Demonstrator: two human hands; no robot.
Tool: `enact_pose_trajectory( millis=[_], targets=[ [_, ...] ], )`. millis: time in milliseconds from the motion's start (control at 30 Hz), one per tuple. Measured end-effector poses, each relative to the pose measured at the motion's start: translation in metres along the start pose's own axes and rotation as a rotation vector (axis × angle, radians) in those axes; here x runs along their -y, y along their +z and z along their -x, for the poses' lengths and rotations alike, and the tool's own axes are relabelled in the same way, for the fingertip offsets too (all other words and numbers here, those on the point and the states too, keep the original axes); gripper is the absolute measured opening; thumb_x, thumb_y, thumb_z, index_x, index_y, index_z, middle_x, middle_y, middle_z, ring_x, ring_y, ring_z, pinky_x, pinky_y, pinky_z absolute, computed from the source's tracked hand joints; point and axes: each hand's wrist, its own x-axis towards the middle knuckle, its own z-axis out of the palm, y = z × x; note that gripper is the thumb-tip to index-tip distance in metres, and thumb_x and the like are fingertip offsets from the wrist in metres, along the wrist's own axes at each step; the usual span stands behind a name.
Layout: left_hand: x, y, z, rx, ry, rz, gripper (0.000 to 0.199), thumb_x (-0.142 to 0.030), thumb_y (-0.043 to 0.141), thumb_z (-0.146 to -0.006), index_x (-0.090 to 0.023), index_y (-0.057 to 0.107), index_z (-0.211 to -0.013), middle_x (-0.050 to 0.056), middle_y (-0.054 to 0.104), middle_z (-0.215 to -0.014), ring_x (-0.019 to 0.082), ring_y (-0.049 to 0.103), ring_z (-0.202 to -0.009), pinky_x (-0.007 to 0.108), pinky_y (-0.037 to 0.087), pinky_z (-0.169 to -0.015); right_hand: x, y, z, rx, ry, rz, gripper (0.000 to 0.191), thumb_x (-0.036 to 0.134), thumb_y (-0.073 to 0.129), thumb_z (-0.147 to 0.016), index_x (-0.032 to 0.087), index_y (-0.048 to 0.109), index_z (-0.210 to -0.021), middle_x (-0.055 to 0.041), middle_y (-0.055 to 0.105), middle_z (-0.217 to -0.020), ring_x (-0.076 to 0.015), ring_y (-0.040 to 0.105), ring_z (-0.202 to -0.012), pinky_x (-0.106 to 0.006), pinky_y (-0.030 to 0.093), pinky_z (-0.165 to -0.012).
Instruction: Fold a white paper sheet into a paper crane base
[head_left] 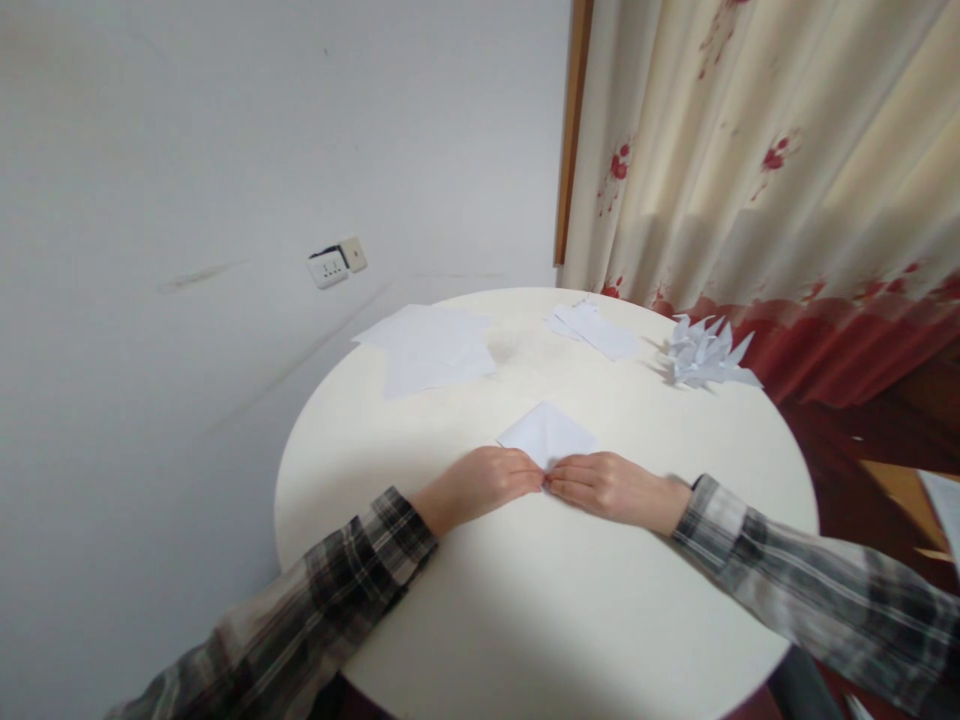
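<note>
A white folded paper [546,430] lies on the round white table [540,600], its far corner pointing away from me. My left hand [495,477] is closed at the near left side of the paper, fingers pressed together. From the other side my right hand [600,485] meets it, also closed, with its fingertips on the near corner. The fingertips of both hands touch or nearly touch there and hide that corner of the paper.
Loose white sheets [435,350] lie at the back left of the table, with smaller paper pieces [596,328] at the back. Folded paper figures [705,352] are clustered at the right edge. A wall with a socket [328,268] and a curtain [750,200] stand behind.
</note>
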Motion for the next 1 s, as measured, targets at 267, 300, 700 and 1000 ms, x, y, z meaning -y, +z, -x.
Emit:
enact_pose_trajectory(
  millis=[267,300,700,1000],
  targets=[
    [0.001,0.002,0.001,-0.036,0.015,-0.037,0.022,-0.017,0.041,-0.092,-0.012,0.062,-0.091,0.007,0.067,-0.092,0.017,0.06,-0.089,0.028,0.05,-0.079,0.0,-0.002,-0.001,-0.028,0.013,-0.073,0.023,0.012,0.038,-0.091,0.009,0.06,-0.095,-0.0104,0.067,-0.093,-0.0173,0.061,-0.094,-0.03,0.053,-0.083],
    [0.001,0.001,0.001,-0.037,0.017,-0.041,0.022,-0.017,0.041,-0.092,-0.012,0.062,-0.091,0.007,0.067,-0.092,0.017,0.061,-0.089,0.028,0.05,-0.078,0.0,-0.002,-0.001,-0.034,0.02,-0.094,0.023,0.012,0.038,-0.09,0.009,0.061,-0.094,-0.0102,0.067,-0.093,-0.0173,0.06,-0.096,-0.03,0.053,-0.084],
    [-0.011,-0.002,-0.003,-0.005,-0.172,0.062,0.017,-0.021,0.043,-0.09,-0.013,0.056,-0.097,0.007,0.063,-0.096,0.019,0.058,-0.093,0.031,0.048,-0.084,0.006,-0.013,-0.002,-0.045,0.122,-0.298,0.024,0.009,0.042,-0.081,0.011,0.061,-0.097,-0.0115,0.067,-0.096,-0.0177,0.059,-0.099,-0.031,0.049,-0.091],
    [-0.029,0.001,-0.021,0.033,-0.375,0.159,0.044,-0.021,0.028,-0.092,-0.006,0.026,-0.134,0.015,0.035,-0.14,0.017,0.028,-0.132,0.033,0.028,-0.108,0.008,-0.021,-0.012,-0.013,0.158,-0.273,0.02,0.01,0.039,-0.08,0.015,0.057,-0.073,-0.0084,0.061,-0.069,-0.017,0.059,-0.075,-0.031,0.052,-0.073]
  ],
)
